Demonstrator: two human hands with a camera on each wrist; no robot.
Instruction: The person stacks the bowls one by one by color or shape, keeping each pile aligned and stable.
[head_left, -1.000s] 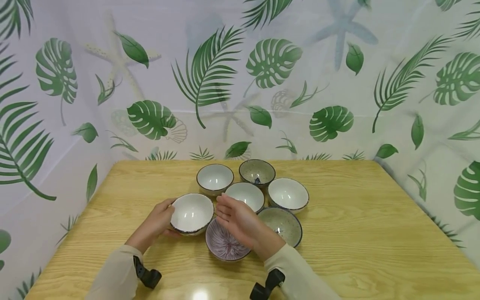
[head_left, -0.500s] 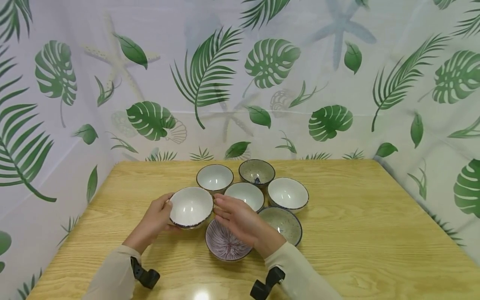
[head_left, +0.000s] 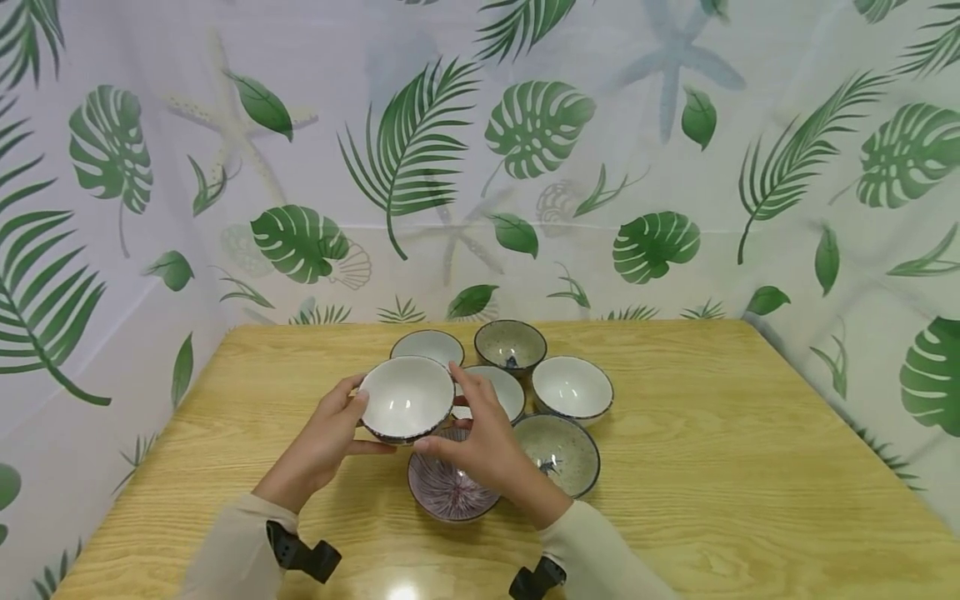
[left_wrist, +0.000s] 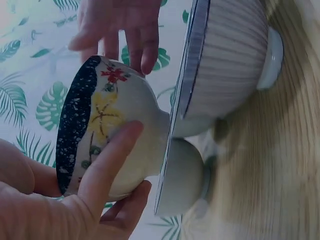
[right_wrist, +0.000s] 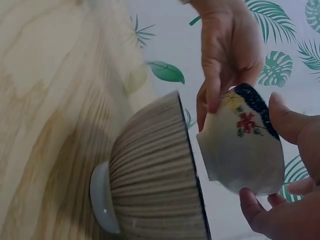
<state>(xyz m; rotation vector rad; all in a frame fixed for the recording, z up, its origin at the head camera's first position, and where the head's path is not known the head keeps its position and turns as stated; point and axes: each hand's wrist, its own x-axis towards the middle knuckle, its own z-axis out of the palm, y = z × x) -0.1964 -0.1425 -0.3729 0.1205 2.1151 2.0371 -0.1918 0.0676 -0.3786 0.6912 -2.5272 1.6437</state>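
Leaf-print backdrop — green on white; wood-grain tabletop, glossy

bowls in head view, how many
7: a white bowl in the left hand; on the table, white bowls at back left, centre and right, speckled bowls at back and front right, and a purple one in front. None looks fully hidden.

The head view is looking forward and down from above and behind the left hand and right hand, standing far enough back to be taking in the desk and, beyond the hands, the leaf-printed backdrop. Both wrist views are sitting much closer, turned sideways, each peering past its own hand toward the other. All three are sharing the held bowl between the hands; the wrist views are also sharing the striped bowl lower down.
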